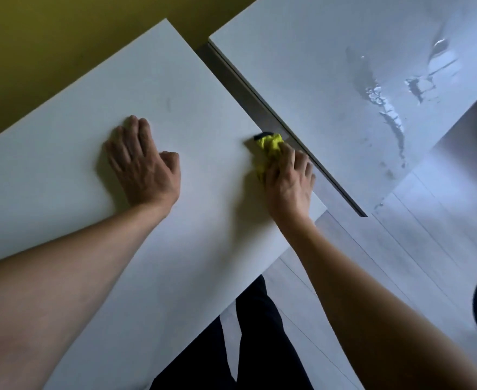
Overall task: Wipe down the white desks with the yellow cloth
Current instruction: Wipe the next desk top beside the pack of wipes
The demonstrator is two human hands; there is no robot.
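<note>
While the left hand (143,161) rests flat and open on the white bench (62,170), the right hand (288,181) grips the yellow cloth (269,144), probably soft and light, bunched against the bench's right edge.

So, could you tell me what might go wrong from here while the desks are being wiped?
1. The right hand holds the yellow cloth at the near desk's edge by the gap; a further stroke could push it off into the gap.
2. The far desk has wet streaks; they may dry into marks.
3. The left hand lies flat on the surface and may leave prints.
</note>
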